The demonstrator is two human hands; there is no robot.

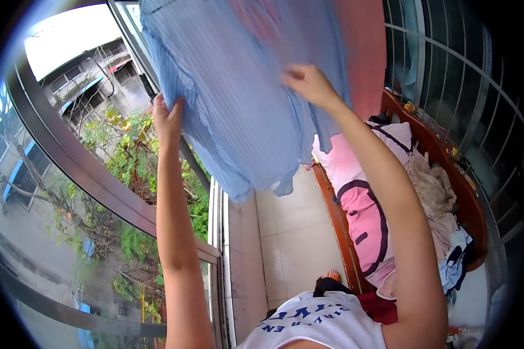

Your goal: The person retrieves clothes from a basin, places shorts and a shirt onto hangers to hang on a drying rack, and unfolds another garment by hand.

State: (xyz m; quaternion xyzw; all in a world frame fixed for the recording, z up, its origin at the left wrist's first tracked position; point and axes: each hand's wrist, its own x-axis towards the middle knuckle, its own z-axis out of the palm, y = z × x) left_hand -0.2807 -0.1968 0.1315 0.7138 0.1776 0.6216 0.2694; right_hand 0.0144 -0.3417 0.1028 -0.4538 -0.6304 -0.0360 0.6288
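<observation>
A light blue striped shirt (239, 110) hangs in front of me, its upper part running out of the top of the view. Its lower hem hangs loose above the tiled floor. My left hand (169, 119) is closed on the shirt's left edge, close to the window opening. Higher up and to the right, my right hand (311, 84) has its fingers pinched together on the shirt's right part. The fingertips there are slightly blurred against the cloth.
A sliding window frame (87, 151) stands at left, with plants and buildings outside. On the right, a wooden bench (474, 232) holds a pink cushion (361, 221) and piled clothes (434, 186). A pink cloth (364, 52) hangs behind the shirt. Barred glass lines the right side.
</observation>
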